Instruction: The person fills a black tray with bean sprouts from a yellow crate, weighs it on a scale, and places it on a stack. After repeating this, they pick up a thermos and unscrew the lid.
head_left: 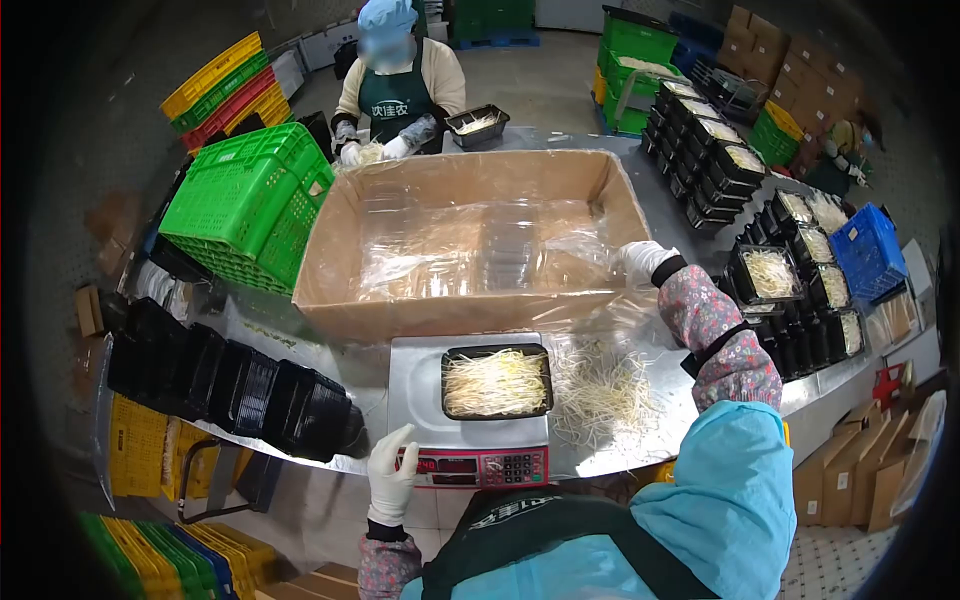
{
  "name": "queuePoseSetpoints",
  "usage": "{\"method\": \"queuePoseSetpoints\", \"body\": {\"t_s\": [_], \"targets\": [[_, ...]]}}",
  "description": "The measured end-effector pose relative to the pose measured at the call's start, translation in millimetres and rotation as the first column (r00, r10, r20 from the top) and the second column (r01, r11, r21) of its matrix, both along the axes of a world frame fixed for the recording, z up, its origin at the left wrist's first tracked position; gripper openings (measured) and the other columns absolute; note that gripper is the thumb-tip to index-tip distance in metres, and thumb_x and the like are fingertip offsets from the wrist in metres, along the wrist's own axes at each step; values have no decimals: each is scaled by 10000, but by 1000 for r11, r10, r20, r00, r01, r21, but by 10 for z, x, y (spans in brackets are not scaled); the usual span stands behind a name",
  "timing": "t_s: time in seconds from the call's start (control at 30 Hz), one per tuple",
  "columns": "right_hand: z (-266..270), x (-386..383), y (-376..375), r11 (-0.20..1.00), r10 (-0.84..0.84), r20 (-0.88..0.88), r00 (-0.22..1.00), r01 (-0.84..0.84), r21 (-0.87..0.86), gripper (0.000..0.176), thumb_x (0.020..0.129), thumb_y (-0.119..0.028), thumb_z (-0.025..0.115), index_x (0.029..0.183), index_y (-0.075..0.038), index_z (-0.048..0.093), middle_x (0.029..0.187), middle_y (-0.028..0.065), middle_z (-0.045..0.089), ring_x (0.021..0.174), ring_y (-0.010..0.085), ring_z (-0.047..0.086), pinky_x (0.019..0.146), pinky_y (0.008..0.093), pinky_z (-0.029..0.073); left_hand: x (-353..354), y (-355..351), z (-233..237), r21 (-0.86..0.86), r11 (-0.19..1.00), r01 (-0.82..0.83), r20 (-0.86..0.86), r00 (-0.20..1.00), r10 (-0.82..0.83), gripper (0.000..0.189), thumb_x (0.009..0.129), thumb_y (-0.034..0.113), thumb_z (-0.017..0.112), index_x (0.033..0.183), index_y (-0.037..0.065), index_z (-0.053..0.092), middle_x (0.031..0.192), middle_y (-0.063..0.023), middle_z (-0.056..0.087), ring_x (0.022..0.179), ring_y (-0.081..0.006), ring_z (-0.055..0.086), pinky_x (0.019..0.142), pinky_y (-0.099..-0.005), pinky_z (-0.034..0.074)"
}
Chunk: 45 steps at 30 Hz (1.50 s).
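My left hand, in a white glove, is held at the front left corner of the weighing scale, thumb and fingers apart, with nothing in it. A black plastic tray filled with bean sprouts rests on the scale's plate. At the right end of the large cardboard box, my gloved right hand is closed over the rim; its fingertips are partly hidden. Clear plastic film lines the box. Loose bean sprouts lie in a pile right of the scale.
Stacked black trays lie at the left, below a green crate. Filled trays are stacked along the right near a blue crate. Across the metal table, a co-worker handles sprouts beside a tray.
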State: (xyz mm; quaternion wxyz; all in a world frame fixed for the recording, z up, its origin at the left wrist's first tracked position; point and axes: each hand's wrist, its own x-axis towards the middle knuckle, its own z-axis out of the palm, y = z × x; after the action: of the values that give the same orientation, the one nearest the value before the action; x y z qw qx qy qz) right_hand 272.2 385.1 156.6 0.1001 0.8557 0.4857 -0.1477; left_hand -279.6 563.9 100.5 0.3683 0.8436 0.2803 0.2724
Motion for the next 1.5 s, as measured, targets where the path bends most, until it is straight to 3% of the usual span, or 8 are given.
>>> {"method": "queuePoseSetpoints", "body": {"t_s": [0.43, 0.57, 0.7, 0.8, 0.83, 1.07, 1.33, 1.5], "targets": [[121, -16, -386, 978, 55, -175, 983, -18, 207, 335, 938, -294, 651, 1237, -146, 684, 1142, 128, 709, 1041, 290, 676, 917, 366, 511, 295, -293, 367, 62, 997, 37, 89, 995, -42, 309, 883, 9, 646, 1192, 6, 661, 1156, -145, 681, 1063, -286, 647, 942, -359, 494], [124, -3, -506, 965, 106, -230, 968, -44, 260, 346, 944, -317, 613, 1263, -193, 669, 1139, 141, 701, 1049, 349, 657, 917, 412, 509, 440, -260, 473, 59, 994, 96, 133, 986, -104, 299, 908, 18, 624, 1205, 1, 655, 1155, -147, 683, 1049, -267, 655, 927, -355, 498], [132, -72, -368, 955, -26, -80, 996, 49, 294, 413, 940, -317, 622, 1300, -116, 630, 1223, 155, 669, 1146, 354, 616, 974, 395, 486, 631, -304, 572, -34, 988, 153, 183, 973, -144, 274, 928, 39, 618, 1196, 0, 661, 1147, -147, 689, 1041, -246, 657, 908, -334, 498], [-226, 105, -155, 871, -10, -239, 971, 127, 476, 478, 934, -362, 617, 1319, -79, 605, 1256, 187, 644, 1174, 362, 599, 999, 397, 474, 680, -325, 539, -11, 983, 184, 206, 962, -178, 269, 928, 39, 621, 1191, 1, 665, 1140, -145, 691, 1034, -236, 659, 896, -321, 500], [-430, 196, -59, 867, -29, -107, 994, 78, 493, 511, 920, -379, 632, 1315, -56, 604, 1265, 203, 635, 1187, 361, 594, 1023, 395, 464, 684, -309, 523, 11, 981, 193, 216, 958, -190, 268, 928, 37, 621, 1190, 1, 666, 1139, -144, 692, 1031, -232, 660, 891, -318, 502], [-658, 599, 275, 986, -67, -159, 985, 90, 143, 612, 838, -383, 690, 1344, -55, 589, 1305, 180, 628, 1224, 320, 588, 1057, 396, 443, 164, -173, 334, -49, 998, 29, 123, 992, -23, 271, 940, 22, 597, 1202, -11, 658, 1139, -135, 695, 1033, -214, 663, 897, -305, 502], [-209, 732, 1017, 982, -159, -81, 984, 165, 87, 845, 708, -398, 816, 1412, -42, 511, 1352, 207, 586, 1252, 323, 566, 1064, 387, 442, -569, 27, -10, -310, 902, -299, 123, 929, 350, 250, 977, 16, 544, 1194, -49, 650, 1129, -123, 703, 1064, -182, 645, 963, -300, 482], [-843, 1361, 1283, 981, -189, -94, 978, 191, 20, 1116, 599, -512, 889, 1450, 29, 412, 1390, 234, 543, 1284, 335, 535, 1074, 383, 433, -982, 116, -230, -320, 797, -512, -42, 848, 528, 253, 985, 27, 536, 1197, -64, 640, 1134, -136, 693, 1053, -193, 650, 961, -304, 496]]}}
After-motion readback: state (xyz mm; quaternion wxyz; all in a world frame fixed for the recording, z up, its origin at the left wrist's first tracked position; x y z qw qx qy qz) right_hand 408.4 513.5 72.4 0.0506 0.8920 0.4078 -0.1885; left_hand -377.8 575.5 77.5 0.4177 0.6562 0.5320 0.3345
